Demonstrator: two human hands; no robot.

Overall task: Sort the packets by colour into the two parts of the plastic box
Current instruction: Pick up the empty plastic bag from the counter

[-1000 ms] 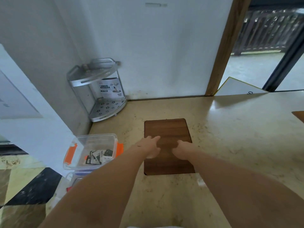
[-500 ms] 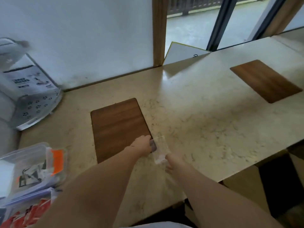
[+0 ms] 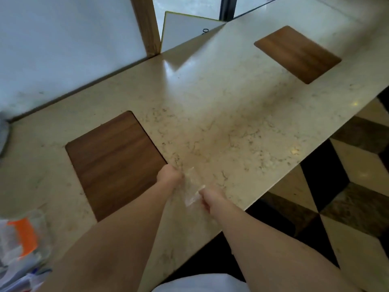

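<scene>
While both arms reach out over the marbled bench (image 3: 242, 114), the left hand (image 3: 169, 175) and the right hand (image 3: 210, 199) hold a small clear plastic piece (image 3: 192, 191) between them, just above the bench top near its front edge. The left hand's grip is curled tight on the piece's far end, beside the corner of the nearer wooden inlay (image 3: 115, 163). The right hand's grip pinches the near end, fingers folded under. The piece is see-through and blurred, so I cannot tell whether it is a bag, a wrapper or a lid.

The plastic box (image 3: 19, 247) sits at the far left bottom corner, mostly cut off by the edge of view; an orange latch (image 3: 23, 237) shows on its clear wall. Something red and blue shows just below it, too smeared to tell as packets. Which part of the box holds what cannot be made out.

A second wooden inlay (image 3: 296, 53) lies well apart, toward the far right of the bench. A white board with a yellow edge (image 3: 185, 28) leans behind the bench, beside a wooden post (image 3: 147, 24). Below the bench's front edge is a floor of dark and pale tiles (image 3: 336, 207).
</scene>
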